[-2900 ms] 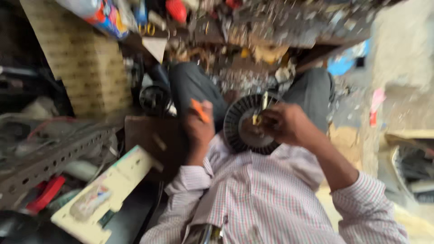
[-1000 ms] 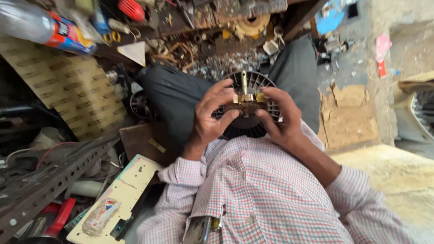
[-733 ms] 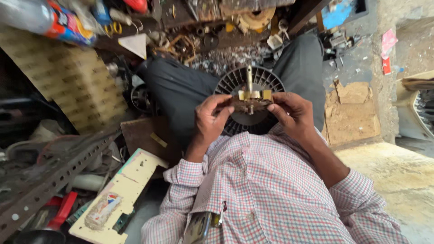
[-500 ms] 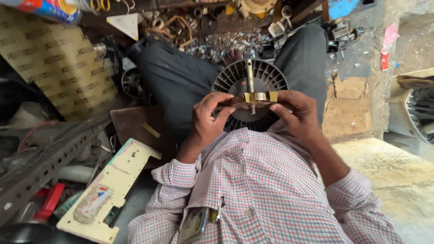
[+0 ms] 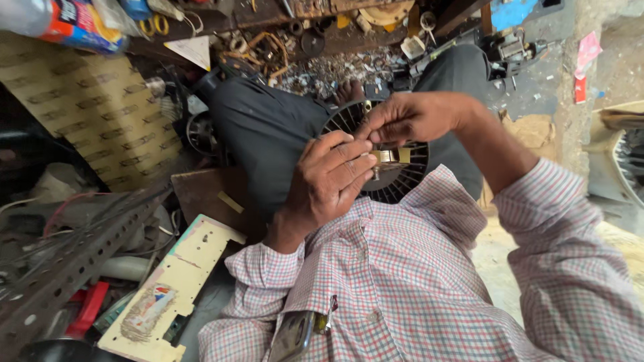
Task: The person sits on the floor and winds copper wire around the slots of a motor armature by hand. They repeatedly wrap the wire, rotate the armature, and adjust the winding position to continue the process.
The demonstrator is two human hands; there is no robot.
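- Since the earlier frame, the right hand [image 5: 416, 117] has risen above the brass fitting [image 5: 391, 156], and the left hand [image 5: 329, 184] has closed in front of it.
- The black slotted rotor [image 5: 402, 174] rests on the person's lap; it looks rigid and fairly heavy, best held by its rim.
- Left fingers curl around the fitting; right fingertips pinch its upper end.
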